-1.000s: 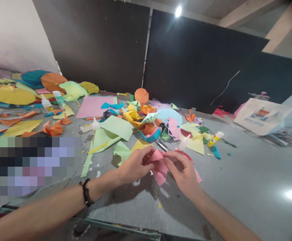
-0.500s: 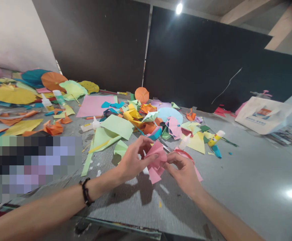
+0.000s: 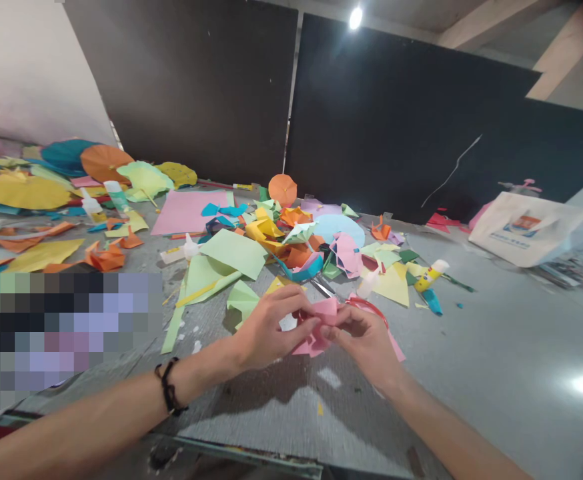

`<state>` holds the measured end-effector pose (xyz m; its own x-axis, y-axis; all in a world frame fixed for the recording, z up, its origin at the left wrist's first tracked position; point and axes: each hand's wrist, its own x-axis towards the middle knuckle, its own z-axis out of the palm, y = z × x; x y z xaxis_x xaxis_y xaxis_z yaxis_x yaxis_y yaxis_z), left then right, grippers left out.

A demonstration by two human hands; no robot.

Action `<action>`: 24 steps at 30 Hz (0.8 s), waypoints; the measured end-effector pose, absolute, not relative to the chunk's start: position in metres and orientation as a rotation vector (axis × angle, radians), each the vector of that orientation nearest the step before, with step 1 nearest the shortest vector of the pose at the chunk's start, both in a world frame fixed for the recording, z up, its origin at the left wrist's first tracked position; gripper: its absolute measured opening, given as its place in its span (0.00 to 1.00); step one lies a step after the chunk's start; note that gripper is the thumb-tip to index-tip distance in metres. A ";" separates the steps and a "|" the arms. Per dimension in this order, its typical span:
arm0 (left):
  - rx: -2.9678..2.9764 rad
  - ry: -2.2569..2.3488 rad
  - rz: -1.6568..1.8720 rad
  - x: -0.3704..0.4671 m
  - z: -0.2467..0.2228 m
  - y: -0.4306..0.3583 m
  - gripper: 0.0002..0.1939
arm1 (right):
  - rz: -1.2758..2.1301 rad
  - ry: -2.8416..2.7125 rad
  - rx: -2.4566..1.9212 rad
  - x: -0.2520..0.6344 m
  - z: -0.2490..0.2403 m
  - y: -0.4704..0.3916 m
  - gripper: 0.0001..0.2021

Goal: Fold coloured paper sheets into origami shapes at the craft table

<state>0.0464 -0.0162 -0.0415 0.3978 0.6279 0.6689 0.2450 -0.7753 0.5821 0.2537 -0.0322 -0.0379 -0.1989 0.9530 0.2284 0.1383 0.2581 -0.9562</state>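
Left hand (image 3: 271, 328) and right hand (image 3: 370, 338), both nearly closed, pinch pink paper (image 3: 327, 309) toward the surface's (image 3: 281, 420) front edge, likely light, easily creased, best held by its folds.

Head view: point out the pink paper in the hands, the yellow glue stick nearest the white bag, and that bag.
Pink paper (image 3: 327, 311): head view, on its upper part.
Yellow glue stick (image 3: 427, 277): head view, on its yellow body.
White bag (image 3: 524, 230): head view, on its printed front.

Single head cam, above near side of table (image 3: 491, 360), looking forward and down; left hand (image 3: 272, 328), right hand (image 3: 366, 341) close, low centre; black panels (image 3: 396, 127) farther back, upper view.
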 end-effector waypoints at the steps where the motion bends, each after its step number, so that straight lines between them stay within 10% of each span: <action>1: 2.293 0.751 1.315 0.047 -0.042 -0.017 0.07 | 1.063 -1.560 -1.051 0.254 -0.038 -0.032 0.16; 24: 2.251 0.923 1.401 0.049 -0.045 -0.015 0.06 | 1.056 -1.429 -1.095 0.258 -0.041 -0.026 0.17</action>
